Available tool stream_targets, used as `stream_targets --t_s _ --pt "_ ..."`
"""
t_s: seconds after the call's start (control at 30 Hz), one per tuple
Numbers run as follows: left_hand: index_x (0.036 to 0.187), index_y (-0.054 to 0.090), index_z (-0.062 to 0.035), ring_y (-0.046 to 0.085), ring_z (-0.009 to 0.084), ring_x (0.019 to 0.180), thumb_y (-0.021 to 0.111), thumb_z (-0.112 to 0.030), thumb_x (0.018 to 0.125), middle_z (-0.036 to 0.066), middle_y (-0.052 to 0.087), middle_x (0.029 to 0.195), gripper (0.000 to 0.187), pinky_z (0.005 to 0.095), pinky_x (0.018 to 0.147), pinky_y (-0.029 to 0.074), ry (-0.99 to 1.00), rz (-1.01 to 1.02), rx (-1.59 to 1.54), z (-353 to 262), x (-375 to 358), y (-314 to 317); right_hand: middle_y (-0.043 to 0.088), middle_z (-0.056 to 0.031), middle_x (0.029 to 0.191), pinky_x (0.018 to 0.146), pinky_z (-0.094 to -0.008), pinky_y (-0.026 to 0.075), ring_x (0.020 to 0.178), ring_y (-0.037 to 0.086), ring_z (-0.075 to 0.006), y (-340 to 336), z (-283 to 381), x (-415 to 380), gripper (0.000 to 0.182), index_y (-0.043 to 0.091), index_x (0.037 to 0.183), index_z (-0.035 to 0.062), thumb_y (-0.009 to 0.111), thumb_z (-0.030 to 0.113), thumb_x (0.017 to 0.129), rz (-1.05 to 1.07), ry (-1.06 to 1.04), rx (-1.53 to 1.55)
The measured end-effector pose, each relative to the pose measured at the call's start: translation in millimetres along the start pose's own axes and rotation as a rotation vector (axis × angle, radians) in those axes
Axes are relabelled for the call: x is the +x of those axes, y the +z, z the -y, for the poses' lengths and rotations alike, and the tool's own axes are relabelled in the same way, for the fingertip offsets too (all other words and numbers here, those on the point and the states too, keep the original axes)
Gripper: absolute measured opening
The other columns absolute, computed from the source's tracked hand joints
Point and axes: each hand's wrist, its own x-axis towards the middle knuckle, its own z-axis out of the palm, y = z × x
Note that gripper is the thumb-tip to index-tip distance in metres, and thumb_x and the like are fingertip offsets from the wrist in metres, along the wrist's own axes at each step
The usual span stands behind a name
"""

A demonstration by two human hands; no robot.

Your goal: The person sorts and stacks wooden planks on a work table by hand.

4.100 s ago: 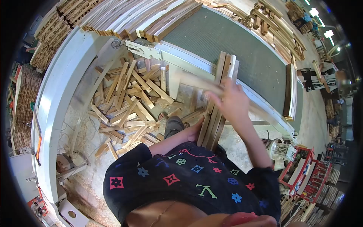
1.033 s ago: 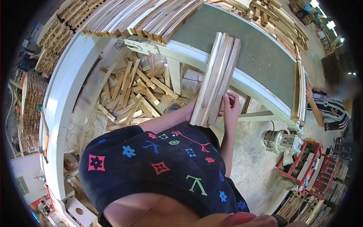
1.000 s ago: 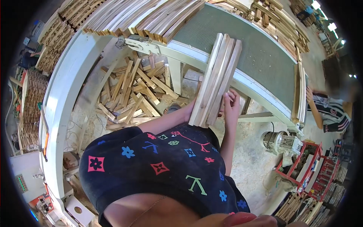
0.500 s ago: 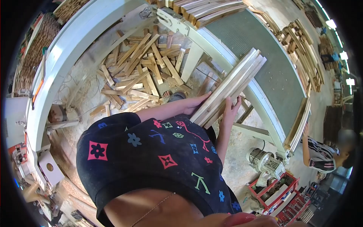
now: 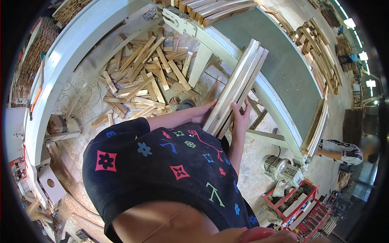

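A bundle of several pale wooden strips [image 5: 237,85] is held in front of my body, slanting from my shirt up toward the green conveyor belt [image 5: 279,60]. My left hand [image 5: 205,112] grips its left side near the lower end, the fingers partly hidden behind the wood. On the opposite side my right hand [image 5: 241,115] is closed around the strips, thumb and fingers against their edge. The upper end of the bundle overlaps the pale metal frame [image 5: 279,109] of the conveyor in view.
Many loose wood offcuts [image 5: 150,77] lie in a heap on the floor. A row of strips [image 5: 219,10] sits at the belt's far end, more strips [image 5: 315,127] at its near end. A motor [image 5: 283,168] and a red crate [image 5: 300,206] stand right. Another person [image 5: 344,152] is beyond the belt.
The wood bundle has tilted more upright, its upper end shifting left, with both hands still around it. The other person's arm has lowered beside the belt's near end.
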Motion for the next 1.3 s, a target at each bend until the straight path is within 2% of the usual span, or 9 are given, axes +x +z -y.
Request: stream_targets --t_s 0.23,0.43,0.53,0.63,0.73,0.93,1.13,1.23,1.3 --pt "0.152 0.032 -0.0127 0.046 0.0273 0.134 0.039 -0.072 0.092 0.015 0.041 0.15 0.084 0.0489 0.109 0.04 0.022 0.012 0.06 5.8 5.1 -12.2 0.063 -0.0136 0.115 0.088 -0.0314 0.046 0.104 0.059 -0.0187 -1.8 -2.9 5.2 0.062 0.042 0.145 0.0089 0.07 0.017 0.091 -0.001 -0.036 -0.061" --pt "0.151 0.034 -0.0134 0.045 0.0268 0.134 0.039 -0.072 0.092 0.014 0.044 0.148 0.083 0.0493 0.109 0.039 0.032 -0.098 0.081 6.2 0.3 -3.5 0.064 -0.0144 0.114 0.089 -0.0314 0.046 0.103 0.059 -0.0184 -3.6 -3.5 5.9 0.061 0.043 0.144 0.0062 0.07 0.017 0.091 0.006 -0.041 -0.018" --pt "0.149 0.037 -0.0135 0.051 0.0259 0.127 0.039 -0.067 0.096 0.014 0.048 0.142 0.076 0.0475 0.105 0.043 -0.011 -0.167 -0.009 2.2 1.9 -0.9 0.064 -0.0151 0.114 0.091 -0.032 0.046 0.104 0.06 -0.019 -3.8 -2.0 6.2 0.061 0.043 0.144 0.0051 0.07 0.017 0.091 -0.005 -0.026 -0.016" --pt "0.149 0.038 -0.0134 0.051 0.0261 0.127 0.039 -0.067 0.095 0.014 0.05 0.141 0.076 0.0485 0.105 0.043 0.062 -0.095 0.023 9.6 7.7 -9.2 0.064 -0.0153 0.114 0.09 -0.032 0.047 0.104 0.06 -0.0192 -4.7 2.8 5.2 0.061 0.043 0.144 0.0049 0.071 0.017 0.091 -0.009 -0.02 -0.069" --pt "0.149 0.038 -0.0131 0.051 0.0266 0.128 0.038 -0.07 0.093 0.014 0.05 0.141 0.08 0.0489 0.105 0.043 0.015 -0.075 -0.008 8.6 9.4 -10.2 0.064 -0.0148 0.113 0.087 -0.0314 0.048 0.102 0.06 -0.0187 -0.8 3.6 6.8 0.061 0.043 0.144 0.0049 0.071 0.019 0.091 0.009 -0.056 -0.098" --pt "0.149 0.037 -0.0131 0.05 0.028 0.13 0.034 -0.076 0.088 0.014 0.05 0.141 0.088 0.0502 0.107 0.042 -0.071 0.254 -0.059 1.5 12.8 -15.6 0.064 -0.0131 0.111 0.083 -0.0299 0.047 0.097 0.06 -0.0173 -2.6 8.6 14.3 0.057 0.044 0.139 0.0028 0.069 0.021 0.092 0.017 -0.085 -0.131" --pt "0.149 0.039 -0.0136 0.051 0.028 0.128 0.031 -0.076 0.09 0.014 0.05 0.141 0.086 0.0488 0.106 0.042 -0.04 -0.094 0.042 4.2 16.0 -9.8 0.063 -0.0137 0.11 0.087 -0.0308 0.046 0.1 0.059 -0.0178 -5.0 5.6 27.1 0.054 0.045 0.137 0.004 0.069 0.02 0.092 0.014 -0.112 -0.099" --pt "0.149 0.039 -0.0144 0.052 0.0277 0.126 0.031 -0.074 0.092 0.014 0.051 0.14 0.083 0.0484 0.104 0.043 -0.035 0.032 -0.022 4.3 22.0 -17.9 0.064 -0.0148 0.11 0.089 -0.031 0.047 0.102 0.06 -0.0185 -0.4 13.2 24.0 0.053 0.045 0.136 0.0016 0.069 0.018 0.092 0.03 -0.121 -0.172" --pt "0.149 0.039 -0.0147 0.053 0.0275 0.125 0.031 -0.074 0.092 0.013 0.052 0.139 0.083 0.0483 0.104 0.044 -0.045 0.022 -0.022 4.5 22.8 -19.3 0.064 -0.014 0.109 0.089 -0.0306 0.048 0.102 0.06 -0.0179 -1.9 12.0 24.5 0.052 0.046 0.135 0.0014 0.069 0.017 0.092 0.038 -0.123 -0.185"
